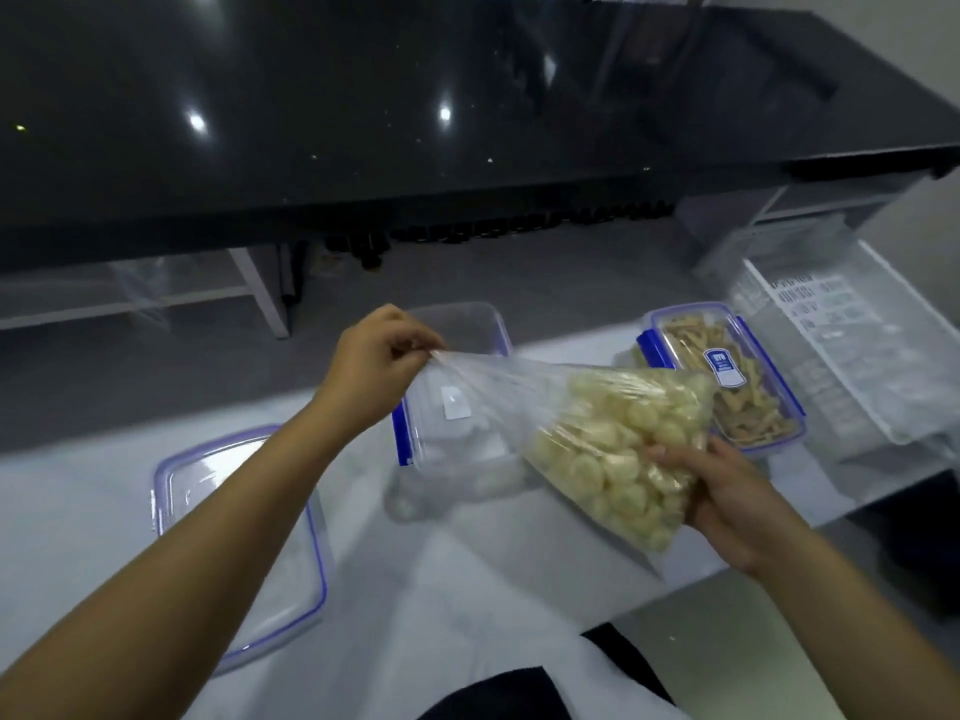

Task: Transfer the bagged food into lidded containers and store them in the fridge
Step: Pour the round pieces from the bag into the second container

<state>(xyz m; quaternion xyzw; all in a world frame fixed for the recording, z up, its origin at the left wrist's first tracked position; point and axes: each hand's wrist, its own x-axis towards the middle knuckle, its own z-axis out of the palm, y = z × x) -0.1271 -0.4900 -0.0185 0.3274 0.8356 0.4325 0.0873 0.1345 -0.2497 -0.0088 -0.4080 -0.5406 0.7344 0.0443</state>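
The bag of pale round snack pieces (618,449) is held up above the white table (467,558), stretched on a slant between both hands. In the head view, the left hand (376,363) is raised at the bag's empty twisted end, its fingers (410,345) curled tight and pinching the gathered clear plastic. The right hand (722,493) is lower and nearer the person, cupping the full bottom corner of the bag from below, with its fingers wrapped round the plastic and the thumb lying over the food.

Directly under and behind the bag stands an open clear container (452,407) with blue clips on its sides; a few pale pieces seem to lie at its near end, though the bag's plastic blurs them. Its lid (234,543), clear with a blue edge, lies flat on the table to the left, well apart from the container and partly hidden by the left forearm. To the right, just behind the bag, a second container (727,376) is filled with brownish stick-shaped snacks and has its lid clipped on, bearing a blue and white label. Farther right a clear plastic tray (852,356) rests at the table's end. Beyond the table stands a glossy black counter (415,96).
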